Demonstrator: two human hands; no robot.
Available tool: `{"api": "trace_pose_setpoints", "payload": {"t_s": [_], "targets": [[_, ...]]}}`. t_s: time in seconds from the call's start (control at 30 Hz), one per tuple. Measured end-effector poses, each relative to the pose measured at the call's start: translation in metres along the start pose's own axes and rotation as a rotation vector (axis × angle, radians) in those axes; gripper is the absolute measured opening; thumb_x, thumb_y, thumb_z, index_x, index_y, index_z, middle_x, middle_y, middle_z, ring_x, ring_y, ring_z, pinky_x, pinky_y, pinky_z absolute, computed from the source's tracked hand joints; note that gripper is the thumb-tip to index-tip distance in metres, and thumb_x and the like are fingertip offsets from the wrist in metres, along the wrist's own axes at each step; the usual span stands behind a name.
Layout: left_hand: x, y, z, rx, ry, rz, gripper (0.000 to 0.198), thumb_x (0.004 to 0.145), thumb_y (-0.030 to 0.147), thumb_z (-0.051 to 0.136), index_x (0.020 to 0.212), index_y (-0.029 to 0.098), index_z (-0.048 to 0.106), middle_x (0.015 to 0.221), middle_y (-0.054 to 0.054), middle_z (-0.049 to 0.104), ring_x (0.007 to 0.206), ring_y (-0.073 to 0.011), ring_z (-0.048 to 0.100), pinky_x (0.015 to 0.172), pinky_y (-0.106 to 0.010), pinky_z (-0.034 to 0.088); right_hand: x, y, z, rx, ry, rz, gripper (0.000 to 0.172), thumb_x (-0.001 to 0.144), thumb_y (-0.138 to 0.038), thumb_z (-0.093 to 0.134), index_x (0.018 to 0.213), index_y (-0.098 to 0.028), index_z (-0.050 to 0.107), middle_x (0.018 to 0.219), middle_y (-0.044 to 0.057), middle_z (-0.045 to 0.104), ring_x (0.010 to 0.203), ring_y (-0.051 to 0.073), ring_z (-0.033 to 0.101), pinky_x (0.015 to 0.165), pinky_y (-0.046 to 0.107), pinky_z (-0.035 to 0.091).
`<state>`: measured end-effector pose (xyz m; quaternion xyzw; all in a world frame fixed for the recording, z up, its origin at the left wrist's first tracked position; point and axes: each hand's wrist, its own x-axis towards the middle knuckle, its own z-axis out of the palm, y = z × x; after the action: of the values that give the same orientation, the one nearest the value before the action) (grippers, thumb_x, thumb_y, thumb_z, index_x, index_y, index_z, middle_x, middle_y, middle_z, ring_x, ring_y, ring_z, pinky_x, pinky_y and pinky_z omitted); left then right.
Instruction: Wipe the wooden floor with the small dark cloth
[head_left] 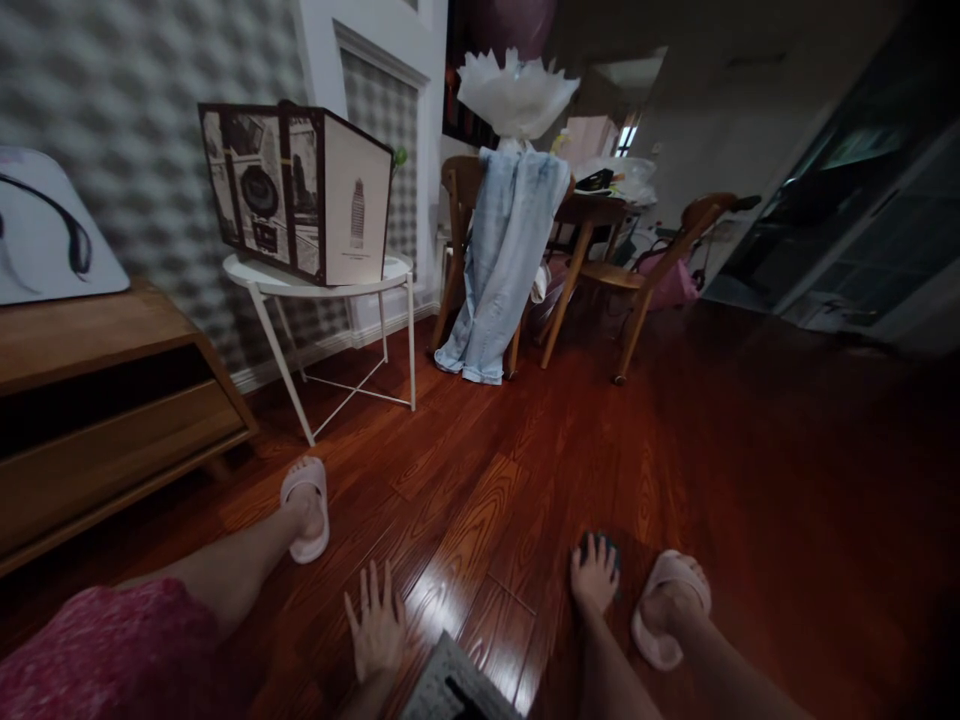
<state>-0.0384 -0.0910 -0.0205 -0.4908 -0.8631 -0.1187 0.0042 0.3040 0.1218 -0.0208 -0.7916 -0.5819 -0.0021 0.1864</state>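
Observation:
My left hand (377, 622) is open, its fingers spread apart, low over the shiny red-brown wooden floor (480, 500). Nothing is in it. To the right, my right hand (594, 578) curls over a small dark green object (611, 552), mostly hidden beneath the fingers, so its kind does not show. That object seems to be at floor level, beside my right foot in a pale pink slipper (651, 625). Between my forearms, at the bottom edge, a grey flat-topped object (457, 685) with a dark mark is partly cut off.
My other slippered foot (309, 510) is at the left, near a white side table (390, 268) carrying a printed box (356, 200). A wooden cabinet (150, 420) stands far left. Ahead, light blue jeans (499, 240) hang over a chair; another wooden chair (615, 275) stands by the dining table.

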Motion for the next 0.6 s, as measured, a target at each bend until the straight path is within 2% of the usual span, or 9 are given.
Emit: {"api": "trace_pose_setpoints", "payload": {"t_s": [0.03,0.1,0.17,0.2,0.3,0.4,0.5,0.57,0.6], "targets": [[0.000,0.000,0.001,0.009,0.011,-0.005,0.075,0.092,0.050,0.037,0.158,0.018,0.022,0.167,-0.017,0.027,0.158,-0.0339,0.009,0.121,-0.072,0.012,-0.004,0.003,0.002,0.006,0.054,0.057,0.062,0.097,-0.035,0.023,0.152,-0.021,0.045,0.159,0.014,0.041,0.152,0.031,0.025,0.114,0.060,0.031],[0.000,0.000,0.001,0.030,0.033,-0.017,0.072,0.093,0.049,0.036,0.157,0.019,0.025,0.166,-0.015,0.029,0.158,-0.0315,0.010,0.122,-0.070,0.013,-0.017,-0.009,0.006,0.021,0.140,0.157,0.063,0.097,-0.034,0.021,0.154,-0.018,0.043,0.160,0.019,0.039,0.152,0.035,0.025,0.111,0.066,0.031],[0.000,0.000,0.000,0.042,0.036,-0.029,0.071,0.093,0.047,0.035,0.157,0.018,0.028,0.166,-0.015,0.030,0.158,-0.0308,0.011,0.123,-0.068,0.013,-0.036,-0.041,0.010,0.036,0.155,0.212,0.064,0.097,-0.034,0.021,0.155,-0.014,0.040,0.161,0.024,0.034,0.152,0.040,0.023,0.110,0.070,0.028],[0.000,0.001,0.000,0.048,0.035,-0.040,0.070,0.093,0.047,0.035,0.156,0.018,0.029,0.166,-0.015,0.031,0.158,-0.0306,0.011,0.123,-0.068,0.013,-0.047,-0.061,0.012,0.050,0.121,0.184,0.065,0.097,-0.033,0.021,0.156,-0.012,0.038,0.162,0.025,0.032,0.152,0.042,0.021,0.109,0.073,0.027],[0.001,0.002,-0.003,0.056,0.025,-0.057,0.068,0.093,0.045,0.034,0.156,0.021,0.030,0.166,-0.013,0.032,0.157,-0.0300,0.013,0.123,-0.068,0.014,-0.090,-0.127,0.020,0.109,-0.104,-0.127,0.064,0.097,-0.032,0.022,0.157,-0.017,0.035,0.162,0.021,0.032,0.152,0.041,0.021,0.110,0.077,0.022],[0.001,0.003,-0.002,0.037,0.019,-0.048,0.068,0.091,0.043,0.037,0.156,0.023,0.031,0.165,-0.011,0.033,0.157,-0.0304,0.015,0.124,-0.068,0.014,-0.143,-0.180,0.028,0.157,-0.318,-0.449,0.060,0.099,-0.037,0.028,0.156,-0.021,0.038,0.163,0.013,0.033,0.153,0.035,0.022,0.117,0.069,0.020],[0.003,0.002,0.001,0.025,0.043,-0.054,0.068,0.091,0.043,0.038,0.155,0.025,0.032,0.164,-0.011,0.036,0.157,-0.0307,0.017,0.124,-0.068,0.015,-0.187,-0.207,0.031,0.223,-0.418,-0.684,0.060,0.101,-0.044,0.036,0.157,-0.025,0.035,0.166,0.007,0.026,0.154,0.031,0.020,0.122,0.060,0.020],[0.004,0.001,0.004,0.033,0.063,-0.043,0.067,0.091,0.044,0.038,0.155,0.025,0.034,0.163,-0.010,0.039,0.157,-0.0310,0.017,0.123,-0.068,0.015,-0.194,-0.211,0.029,0.262,-0.436,-0.811,0.060,0.100,-0.045,0.039,0.158,-0.031,0.032,0.167,0.003,0.025,0.155,0.029,0.020,0.123,0.057,0.022],[0.004,0.001,0.004,0.038,0.066,-0.034,0.067,0.090,0.046,0.038,0.154,0.025,0.035,0.162,-0.010,0.039,0.157,-0.0314,0.017,0.123,-0.069,0.015,-0.189,-0.209,0.027,0.272,-0.444,-0.867,0.059,0.100,-0.043,0.041,0.157,-0.033,0.033,0.167,0.001,0.026,0.154,0.028,0.021,0.124,0.054,0.022]]}}
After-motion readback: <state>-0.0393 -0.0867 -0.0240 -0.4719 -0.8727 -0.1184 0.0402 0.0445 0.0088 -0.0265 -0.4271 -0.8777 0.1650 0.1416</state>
